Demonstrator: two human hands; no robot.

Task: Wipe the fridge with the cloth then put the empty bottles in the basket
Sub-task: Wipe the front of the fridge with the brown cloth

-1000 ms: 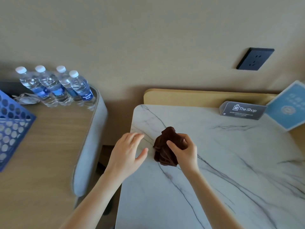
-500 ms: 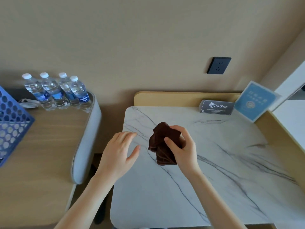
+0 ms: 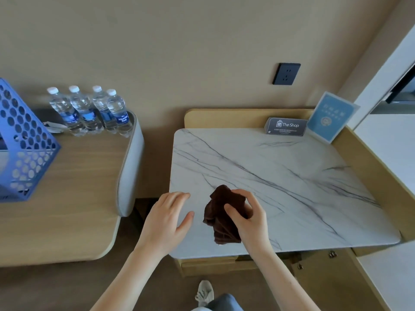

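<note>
A dark "The Shop" card (image 3: 285, 126) and a blue sign (image 3: 330, 116) stand at the back of the marble worktop (image 3: 292, 187); a black wall socket (image 3: 286, 73) sits above.

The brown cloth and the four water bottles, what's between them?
In the head view, between the brown cloth in the right hand and the water bottles: the open left hand, bare marble top, a floor gap, and the wooden table's grey raised edge.
</note>
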